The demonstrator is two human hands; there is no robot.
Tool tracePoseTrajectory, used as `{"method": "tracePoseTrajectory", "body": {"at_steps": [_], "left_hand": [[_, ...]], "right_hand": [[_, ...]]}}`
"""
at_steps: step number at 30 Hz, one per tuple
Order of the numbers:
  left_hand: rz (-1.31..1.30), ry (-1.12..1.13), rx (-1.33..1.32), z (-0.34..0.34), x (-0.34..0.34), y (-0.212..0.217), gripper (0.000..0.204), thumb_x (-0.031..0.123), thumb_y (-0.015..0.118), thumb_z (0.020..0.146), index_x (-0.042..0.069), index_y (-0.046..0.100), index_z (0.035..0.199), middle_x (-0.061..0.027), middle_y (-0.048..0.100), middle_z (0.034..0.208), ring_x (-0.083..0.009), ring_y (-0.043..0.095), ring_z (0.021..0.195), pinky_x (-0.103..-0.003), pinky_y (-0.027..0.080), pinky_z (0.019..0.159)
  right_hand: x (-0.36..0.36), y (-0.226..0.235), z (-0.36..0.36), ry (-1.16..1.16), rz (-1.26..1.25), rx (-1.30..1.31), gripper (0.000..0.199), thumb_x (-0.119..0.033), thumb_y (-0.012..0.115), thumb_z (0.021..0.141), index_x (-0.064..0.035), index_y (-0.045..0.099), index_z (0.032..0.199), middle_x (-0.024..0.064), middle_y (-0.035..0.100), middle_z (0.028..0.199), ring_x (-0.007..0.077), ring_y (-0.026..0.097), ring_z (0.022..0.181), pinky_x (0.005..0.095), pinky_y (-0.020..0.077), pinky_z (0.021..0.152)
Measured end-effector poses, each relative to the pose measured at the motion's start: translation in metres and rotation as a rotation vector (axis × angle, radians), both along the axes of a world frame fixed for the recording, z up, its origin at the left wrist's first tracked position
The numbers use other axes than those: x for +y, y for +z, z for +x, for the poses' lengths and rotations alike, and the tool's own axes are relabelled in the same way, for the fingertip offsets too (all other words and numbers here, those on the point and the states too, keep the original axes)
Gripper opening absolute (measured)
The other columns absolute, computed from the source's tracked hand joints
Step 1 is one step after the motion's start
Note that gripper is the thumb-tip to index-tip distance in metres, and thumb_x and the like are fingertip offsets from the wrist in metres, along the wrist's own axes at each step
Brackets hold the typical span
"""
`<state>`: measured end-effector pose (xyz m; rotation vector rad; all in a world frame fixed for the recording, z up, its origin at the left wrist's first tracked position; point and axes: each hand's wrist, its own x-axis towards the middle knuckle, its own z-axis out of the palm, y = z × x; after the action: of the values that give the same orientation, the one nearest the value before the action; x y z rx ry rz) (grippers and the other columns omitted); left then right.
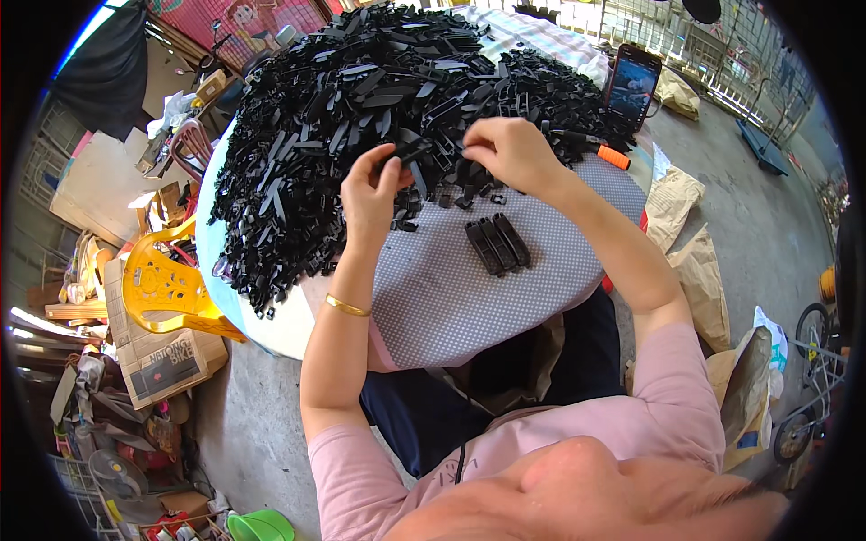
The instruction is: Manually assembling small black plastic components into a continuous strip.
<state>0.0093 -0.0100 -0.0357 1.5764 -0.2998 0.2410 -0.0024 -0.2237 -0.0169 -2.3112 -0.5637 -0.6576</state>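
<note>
My left hand [368, 191] pinches a long black plastic piece [411, 150] between thumb and fingers, at the near edge of a large heap of black plastic parts [361, 90]. To its right my right hand [516, 155] hovers over the heap's front edge, its fingers curled together. What sits between those fingertips, if anything, is too small and dark to make out. On the grey patterned cloth [451, 307], nearer to me, several slim black plastic pieces [498, 243] lie side by side in a compact row.
A phone [633, 86] stands upright at the table's right, behind an orange-handled tool [613, 157]. Left of the table are a yellow plastic chair [162, 279] and a cardboard box [171, 361]. Brown paper sacks [699, 279] stand on the floor at the right.
</note>
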Motion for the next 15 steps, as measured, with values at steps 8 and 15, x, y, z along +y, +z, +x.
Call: {"method": "tracePoseTrajectory", "body": {"at_steps": [8,15], "left_hand": [[-0.223,-0.296,0.19,-0.01,-0.013,-0.004,0.038,0.001,0.061,0.08,-0.006,0.047,0.115,-0.0118,0.059,0.099,-0.0176,0.063,0.084,-0.026,0.053,0.076],[-0.412,-0.439,0.316,-0.016,-0.014,-0.001,0.029,0.004,0.061,0.082,-0.003,0.048,0.107,-0.0109,0.057,0.097,-0.0194,0.063,0.085,-0.029,0.053,0.078]], "right_hand": [[0.012,-0.016,0.0,0.193,0.559,0.338,0.013,-0.01,0.063,0.083,-0.0006,0.062,0.092,0.0034,0.064,0.079,0.0092,0.062,0.071,0.0211,0.0511,0.061],[0.014,-0.019,-0.005,0.24,0.692,0.282,0.013,-0.01,0.065,0.081,-0.0004,0.063,0.09,0.004,0.065,0.077,0.0083,0.061,0.068,0.0206,0.0502,0.06]]}}
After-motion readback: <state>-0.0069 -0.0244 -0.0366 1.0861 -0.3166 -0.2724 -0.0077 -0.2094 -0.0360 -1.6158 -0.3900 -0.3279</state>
